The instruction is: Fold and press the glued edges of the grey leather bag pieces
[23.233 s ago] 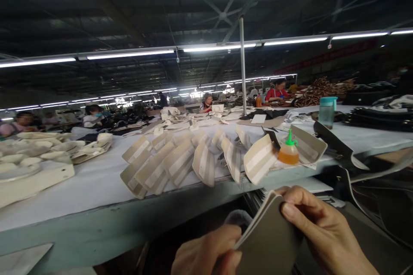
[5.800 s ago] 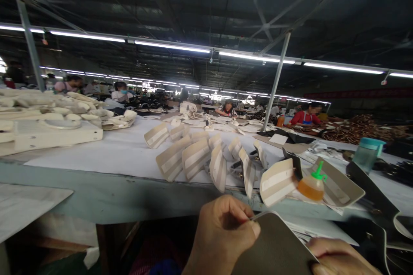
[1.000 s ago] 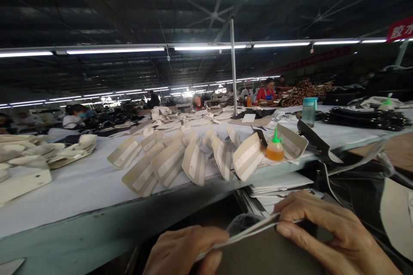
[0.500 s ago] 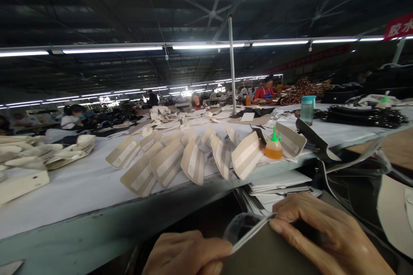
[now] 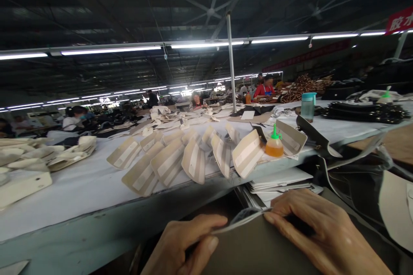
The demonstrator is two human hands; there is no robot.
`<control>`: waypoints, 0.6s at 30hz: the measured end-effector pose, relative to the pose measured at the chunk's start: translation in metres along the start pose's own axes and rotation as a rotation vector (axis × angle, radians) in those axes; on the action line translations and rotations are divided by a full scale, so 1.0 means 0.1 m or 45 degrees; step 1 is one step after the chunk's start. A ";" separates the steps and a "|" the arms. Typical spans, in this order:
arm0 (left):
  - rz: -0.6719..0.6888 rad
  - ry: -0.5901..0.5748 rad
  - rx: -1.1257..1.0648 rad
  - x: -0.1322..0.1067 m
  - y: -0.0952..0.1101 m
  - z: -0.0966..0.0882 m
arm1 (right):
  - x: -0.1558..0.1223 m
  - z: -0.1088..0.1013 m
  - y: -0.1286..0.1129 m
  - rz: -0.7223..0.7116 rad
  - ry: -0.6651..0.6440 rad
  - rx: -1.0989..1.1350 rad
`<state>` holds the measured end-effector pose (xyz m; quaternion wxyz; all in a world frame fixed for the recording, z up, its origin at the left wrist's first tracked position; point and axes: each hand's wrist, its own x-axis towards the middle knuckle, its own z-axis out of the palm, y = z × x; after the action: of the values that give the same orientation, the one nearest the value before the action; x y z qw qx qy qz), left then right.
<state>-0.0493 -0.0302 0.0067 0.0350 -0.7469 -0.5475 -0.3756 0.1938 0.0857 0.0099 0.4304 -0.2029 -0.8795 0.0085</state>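
Observation:
At the bottom of the view my left hand (image 5: pixel 183 247) pinches the left end of a grey leather piece (image 5: pixel 254 251) along its folded top edge. My right hand (image 5: pixel 319 232) is curled over the same edge further right, fingers pressed onto it. A bit of clear plastic film (image 5: pixel 241 214) pokes up behind the edge between my hands. Just beyond, on the white table (image 5: pixel 80 180), a row of beige flaps with white strips (image 5: pixel 180 159) overlaps along the front edge.
A small orange glue bottle with a green nozzle (image 5: pixel 274 145) stands at the row's right end. A teal cup (image 5: pixel 308 105) sits farther back. White sheets are stacked (image 5: pixel 277 180) under the table edge. Beige parts pile at the left (image 5: pixel 38 157). Other people work at distant tables.
My left thumb and fingers have slid along the folded edge, and the edge now lies flatter and lower between my hands. The view shifted slightly.

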 end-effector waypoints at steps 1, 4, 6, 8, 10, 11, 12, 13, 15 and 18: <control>0.015 -0.035 -0.011 0.01 -0.02 0.01 | 0.00 0.00 0.01 -0.002 -0.012 -0.004; 0.021 -0.078 -0.033 0.04 -0.04 0.08 | -0.02 0.01 0.06 -0.005 -0.053 -0.026; -0.007 -0.063 0.030 0.04 -0.04 0.13 | -0.05 0.02 0.07 0.008 -0.086 -0.044; -0.005 -0.040 0.145 0.03 -0.02 0.19 | -0.06 0.05 0.08 0.022 -0.113 -0.050; 0.025 -0.019 0.247 0.04 0.02 0.24 | -0.06 0.07 0.08 0.019 -0.118 -0.044; 0.042 -0.016 0.275 0.05 0.04 0.26 | -0.06 0.07 0.08 0.013 -0.117 -0.042; 0.042 -0.043 0.293 0.06 0.06 0.28 | -0.06 0.07 0.08 0.008 -0.116 -0.043; 0.037 -0.086 0.304 0.07 0.07 0.29 | -0.06 0.07 0.08 0.005 -0.122 -0.044; 0.016 -0.174 0.325 0.10 0.09 0.32 | -0.06 0.06 0.09 0.017 -0.139 -0.048; 0.006 -0.204 0.343 0.12 0.09 0.34 | -0.06 0.04 0.08 0.023 -0.152 -0.042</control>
<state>-0.0223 -0.0090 -0.0069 0.0920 -0.7644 -0.5921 -0.2379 0.1968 0.0920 0.0015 0.3738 -0.2171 -0.9017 0.0100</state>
